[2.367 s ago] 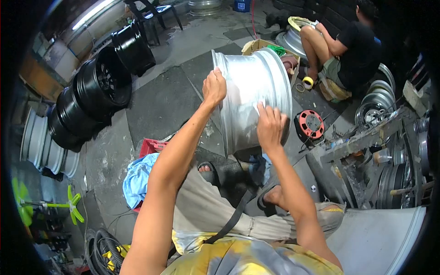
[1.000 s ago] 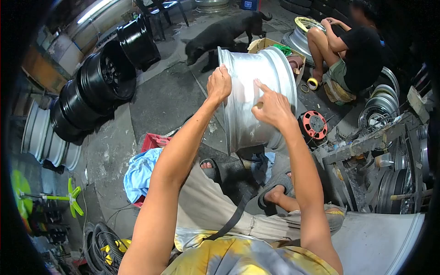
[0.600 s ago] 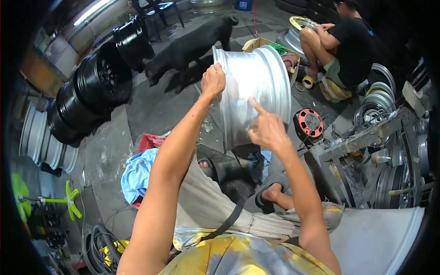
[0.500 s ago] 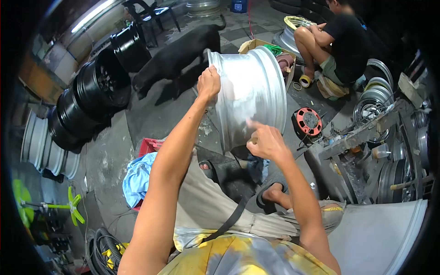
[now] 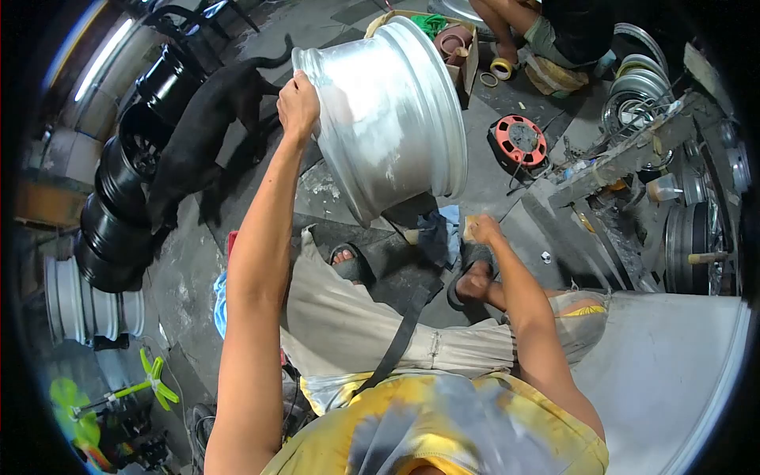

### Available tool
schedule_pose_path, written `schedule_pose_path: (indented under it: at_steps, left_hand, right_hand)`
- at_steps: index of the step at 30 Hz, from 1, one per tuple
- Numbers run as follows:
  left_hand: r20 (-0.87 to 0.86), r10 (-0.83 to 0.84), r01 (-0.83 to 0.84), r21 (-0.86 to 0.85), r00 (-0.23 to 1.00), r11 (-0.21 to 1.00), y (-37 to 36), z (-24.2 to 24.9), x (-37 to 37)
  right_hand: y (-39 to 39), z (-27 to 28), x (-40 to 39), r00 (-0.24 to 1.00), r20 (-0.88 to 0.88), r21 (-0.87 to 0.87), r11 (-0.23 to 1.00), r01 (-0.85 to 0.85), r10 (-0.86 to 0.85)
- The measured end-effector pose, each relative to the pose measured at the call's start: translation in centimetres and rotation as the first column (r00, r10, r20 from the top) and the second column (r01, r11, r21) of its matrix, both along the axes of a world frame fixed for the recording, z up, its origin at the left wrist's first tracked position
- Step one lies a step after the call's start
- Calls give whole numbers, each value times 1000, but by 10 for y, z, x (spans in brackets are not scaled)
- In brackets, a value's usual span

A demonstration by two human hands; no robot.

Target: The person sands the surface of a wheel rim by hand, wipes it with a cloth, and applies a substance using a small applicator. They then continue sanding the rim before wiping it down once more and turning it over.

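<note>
A silver wheel rim (image 5: 388, 119) stands tilted in front of me, its barrel bright and partly dull. My left hand (image 5: 299, 107) is closed around the rim's left edge, near the top. Away from the wheel, my right hand (image 5: 486, 230) is low, just above my right foot. Its fingers pinch a small tan piece (image 5: 472, 228) that looks like folded sandpaper. Beside that hand, dark and light blue cloths (image 5: 437, 236) lie on the floor below the wheel.
A black dog (image 5: 202, 123) stands left of the wheel, near black wheel rims (image 5: 111, 214). To the right are a red cable reel (image 5: 518, 142) and a cluttered metal frame (image 5: 617, 170). A box (image 5: 467, 63) and a seated person (image 5: 574, 32) are behind. A green fan (image 5: 150, 380) stands lower left.
My right hand has left the wheel's lower side and moved down toward my right foot. The wheel and left hand appear further up and left as the view shifted. The dog also appears further left.
</note>
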State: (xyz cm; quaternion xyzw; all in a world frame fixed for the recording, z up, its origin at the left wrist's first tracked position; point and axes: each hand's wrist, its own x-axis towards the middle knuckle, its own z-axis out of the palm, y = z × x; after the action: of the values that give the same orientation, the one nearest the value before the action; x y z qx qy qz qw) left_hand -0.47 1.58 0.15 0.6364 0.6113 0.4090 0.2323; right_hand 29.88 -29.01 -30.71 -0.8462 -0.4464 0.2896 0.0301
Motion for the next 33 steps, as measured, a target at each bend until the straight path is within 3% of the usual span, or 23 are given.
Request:
schedule_pose_path:
  at_steps: [3, 5, 7, 8, 9, 11, 13, 15, 17, 19, 21, 24, 30, 33]
  left_hand:
    - [-52, 37, -35, 36, 998, 999, -5, 2, -2]
    - [-44, 81, -63, 320, 996, 945, -8, -1, -2]
    - [-356, 151, 79, 555, 922, 828, -17, 7, 0]
    - [-471, 105, 257, 639, 876, 725, -18, 10, 0]
    - [-637, 126, 415, 625, 760, 661, -18, 6, 1]
    - [-828, -48, 527, 310, 559, 791, -41, 10, 18]
    - [-879, -114, 568, 195, 463, 800, -59, -2, 36]
    - [-923, -54, 570, 189, 382, 799, -94, -22, 50]
    - [-980, -66, 552, 51, 189, 832, -139, -30, 61]
    - [-970, -229, 558, -148, 79, 817, -179, -24, 63]
    - [-957, -248, 563, -123, 150, 817, -186, -38, 58]
    - [-949, -136, 586, 61, 286, 808, -171, -46, 51]
    - [-905, -65, 555, 201, 421, 807, -94, -15, 49]
    - [-894, -30, 552, 249, 447, 796, -74, -18, 47]
  right_hand:
    - [-9, -9, -10, 997, -67, -47, 999, 26, -29]
    - [-12, -4, -24, 995, -96, -34, 999, 28, -31]
    - [-15, 11, -38, 995, -101, -13, 1000, 17, -18]
    - [-17, 11, -37, 993, -120, -16, 1000, -10, 8]
    - [-17, 3, -35, 993, -117, -4, 1000, -22, 21]
    - [-15, -18, -31, 991, -124, -12, 999, -44, 42]
    - [-15, -16, -30, 988, -143, -30, 998, -56, 51]
    - [-15, -18, -31, 997, -74, -27, 999, -25, 23]
    - [-12, -18, -30, 996, -83, -56, 998, -18, 13]
    - [-7, -20, -31, 996, -95, -84, 996, -9, 1]
    - [0, -26, -32, 991, -127, -21, 998, -51, 48]
    - [1, -28, -38, 993, -48, 102, 989, -106, 111]
    - [-17, -33, -46, 998, 2, 156, 986, -60, 61]
    - [-28, -30, -38, 1000, 0, 91, 996, -10, 10]
